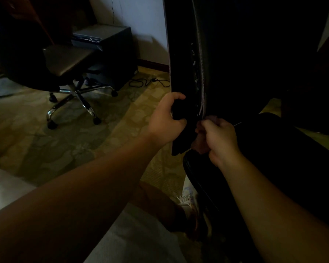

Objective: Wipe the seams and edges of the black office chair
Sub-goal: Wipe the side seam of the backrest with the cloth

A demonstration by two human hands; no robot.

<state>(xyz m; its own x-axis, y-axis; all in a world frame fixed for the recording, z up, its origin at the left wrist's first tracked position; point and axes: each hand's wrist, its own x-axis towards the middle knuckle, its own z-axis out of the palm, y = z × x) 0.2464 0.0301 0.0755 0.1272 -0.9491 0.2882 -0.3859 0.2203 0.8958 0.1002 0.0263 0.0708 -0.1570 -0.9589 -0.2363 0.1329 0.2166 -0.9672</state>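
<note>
My left hand (166,118) gripped the chair (180,76) back's left edge, my right hand (217,134) pinched a cloth (201,143) just beside the seam (201,80), which ran straight up and away from it.

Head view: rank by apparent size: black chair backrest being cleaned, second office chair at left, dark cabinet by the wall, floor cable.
1. Black chair backrest, though it is nearest the camera, which inflates it.
2. Second office chair.
3. Dark cabinet, partly hidden by that chair.
4. Floor cable.
</note>
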